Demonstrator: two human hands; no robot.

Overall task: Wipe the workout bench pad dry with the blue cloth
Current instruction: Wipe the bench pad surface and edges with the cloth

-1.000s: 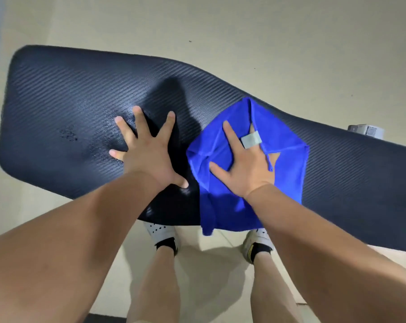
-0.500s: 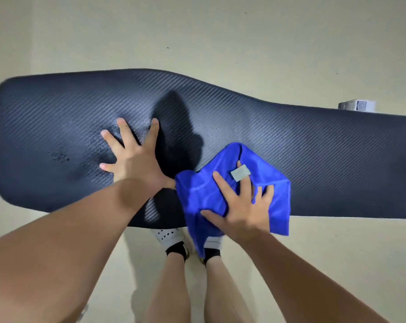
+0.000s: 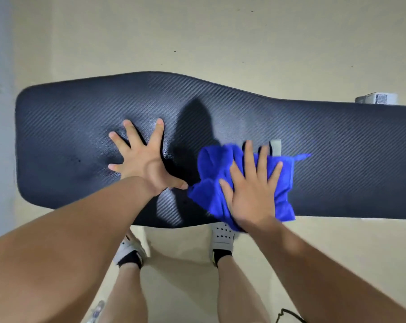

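Observation:
The black textured bench pad runs across the view from left to right. A bunched blue cloth with a grey tag lies on its near edge, right of centre. My right hand presses flat on the cloth, fingers spread and pointing away from me. My left hand rests palm down on the bare pad just left of the cloth, fingers splayed, holding nothing. Small wet droplets glisten on the pad around my left hand.
Beige floor surrounds the bench. My two feet in white shoes stand close against the pad's near edge. A small white and grey box sits behind the pad at the right. A dark cable lies on the floor at the bottom right.
My right hand has slid the cloth from the pad's middle toward the near edge, then to the right along it. The cloth is more bunched. My left hand stays planted.

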